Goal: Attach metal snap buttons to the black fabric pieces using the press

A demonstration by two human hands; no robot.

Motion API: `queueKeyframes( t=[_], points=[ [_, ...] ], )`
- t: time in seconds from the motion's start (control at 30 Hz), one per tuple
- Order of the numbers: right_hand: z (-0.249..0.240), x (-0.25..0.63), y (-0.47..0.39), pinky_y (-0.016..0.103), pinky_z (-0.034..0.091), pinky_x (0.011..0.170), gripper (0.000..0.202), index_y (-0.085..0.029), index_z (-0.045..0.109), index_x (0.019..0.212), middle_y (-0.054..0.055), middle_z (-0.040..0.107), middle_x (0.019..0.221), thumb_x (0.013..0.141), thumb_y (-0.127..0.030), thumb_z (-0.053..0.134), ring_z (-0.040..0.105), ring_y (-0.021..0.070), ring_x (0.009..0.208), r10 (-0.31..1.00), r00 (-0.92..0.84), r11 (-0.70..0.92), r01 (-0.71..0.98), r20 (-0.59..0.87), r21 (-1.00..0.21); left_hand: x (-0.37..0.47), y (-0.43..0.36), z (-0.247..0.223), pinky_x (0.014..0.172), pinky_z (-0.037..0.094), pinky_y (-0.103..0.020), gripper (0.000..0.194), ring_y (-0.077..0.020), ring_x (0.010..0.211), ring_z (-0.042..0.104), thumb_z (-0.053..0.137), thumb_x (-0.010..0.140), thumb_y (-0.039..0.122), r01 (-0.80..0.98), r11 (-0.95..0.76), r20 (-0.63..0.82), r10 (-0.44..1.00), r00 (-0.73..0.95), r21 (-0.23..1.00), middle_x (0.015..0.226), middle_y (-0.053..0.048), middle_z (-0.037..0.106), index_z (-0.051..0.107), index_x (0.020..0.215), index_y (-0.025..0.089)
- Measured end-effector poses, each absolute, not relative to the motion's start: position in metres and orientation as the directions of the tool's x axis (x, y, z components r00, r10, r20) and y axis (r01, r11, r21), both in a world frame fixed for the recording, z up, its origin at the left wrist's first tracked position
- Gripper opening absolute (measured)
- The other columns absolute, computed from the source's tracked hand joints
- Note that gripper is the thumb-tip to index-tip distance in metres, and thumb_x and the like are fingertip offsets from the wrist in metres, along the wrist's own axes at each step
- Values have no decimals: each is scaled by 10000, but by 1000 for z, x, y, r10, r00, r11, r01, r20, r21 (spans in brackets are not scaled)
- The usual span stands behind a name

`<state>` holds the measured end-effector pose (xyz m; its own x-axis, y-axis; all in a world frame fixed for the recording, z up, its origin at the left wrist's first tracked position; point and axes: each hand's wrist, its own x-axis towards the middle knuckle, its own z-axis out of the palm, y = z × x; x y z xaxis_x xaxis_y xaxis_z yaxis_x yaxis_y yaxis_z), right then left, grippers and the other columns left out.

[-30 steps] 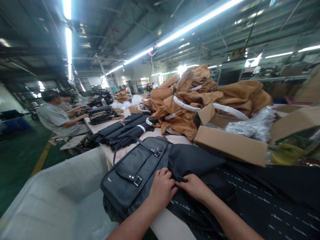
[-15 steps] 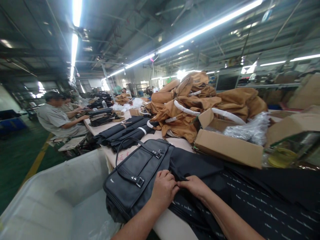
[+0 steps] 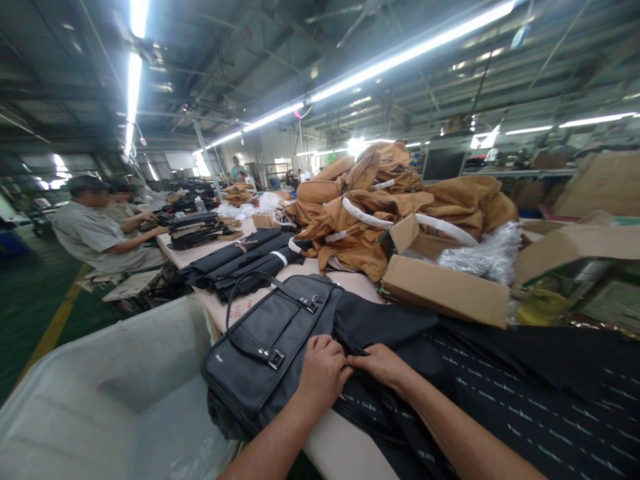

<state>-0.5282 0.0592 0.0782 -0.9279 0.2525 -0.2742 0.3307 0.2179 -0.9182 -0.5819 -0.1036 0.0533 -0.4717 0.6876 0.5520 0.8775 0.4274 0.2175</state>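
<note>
A black leather-look bag (image 3: 265,333) with handles and metal buckles lies on the table in front of me. Black lining fabric (image 3: 475,380) with rows of small white print spreads from it to the right. At the bag's right edge, my left hand (image 3: 324,370) is closed, fingers curled on the black fabric. My right hand (image 3: 383,365) pinches the same fabric, its fingertips meeting those of the left. Exactly which fold or edge lies between the fingers is hidden.
A white plastic bin (image 3: 100,380) stands at the lower left. Beyond the bag lie rolled black pieces (image 3: 240,257) and a heap of brown bags (image 3: 360,213). An open cardboard box (image 3: 445,287) with clear plastic is at right. Two people (image 3: 95,220) sit at far left.
The view has turned slightly, so the scene sits a little further left. Both hands stay at the same place on the fabric, with their grip almost unchanged.
</note>
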Motion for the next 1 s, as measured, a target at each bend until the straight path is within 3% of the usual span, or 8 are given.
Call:
queueKeyframes(
  t=[0.27,0.43,0.67,0.87,1.0],
  points=[
    [83,-532,68,239,422,619,141,-130,730,627,-5,637,596,592,-263,760,548,147,628,95,-941,237,339,-326,-910,-580,-104,56,920,386,-419,146,-215,1005,530,820,768,282,822,472,595,575,-561,319,925,-4,662,692,743,216],
    [95,-533,59,234,462,654,160,-130,780,729,41,728,725,624,-247,750,627,165,685,155,-909,79,401,-386,-913,-581,-103,57,868,388,-400,202,-213,993,527,864,710,243,798,491,588,548,-595,350,933,-5,646,666,732,210],
    [97,-536,58,241,441,638,247,-111,793,748,42,721,702,640,-331,821,612,164,670,162,-928,130,358,-336,-925,-584,-104,54,823,387,-383,168,-206,976,535,797,737,153,762,502,571,510,-643,410,907,-7,641,635,720,197],
    [86,-537,61,244,429,627,152,-134,766,641,-9,664,593,526,-222,813,561,149,616,153,-941,160,324,-301,-932,-584,-103,53,816,388,-386,142,-219,984,536,800,730,155,774,490,561,537,-630,400,905,-14,642,671,720,215],
    [83,-539,61,250,411,596,102,-138,752,597,-6,639,558,529,-213,766,540,148,586,187,-930,163,348,-317,-923,-584,-102,52,812,388,-391,172,-220,981,527,817,702,134,781,487,560,548,-621,391,909,-14,636,663,710,210]
  ],
)
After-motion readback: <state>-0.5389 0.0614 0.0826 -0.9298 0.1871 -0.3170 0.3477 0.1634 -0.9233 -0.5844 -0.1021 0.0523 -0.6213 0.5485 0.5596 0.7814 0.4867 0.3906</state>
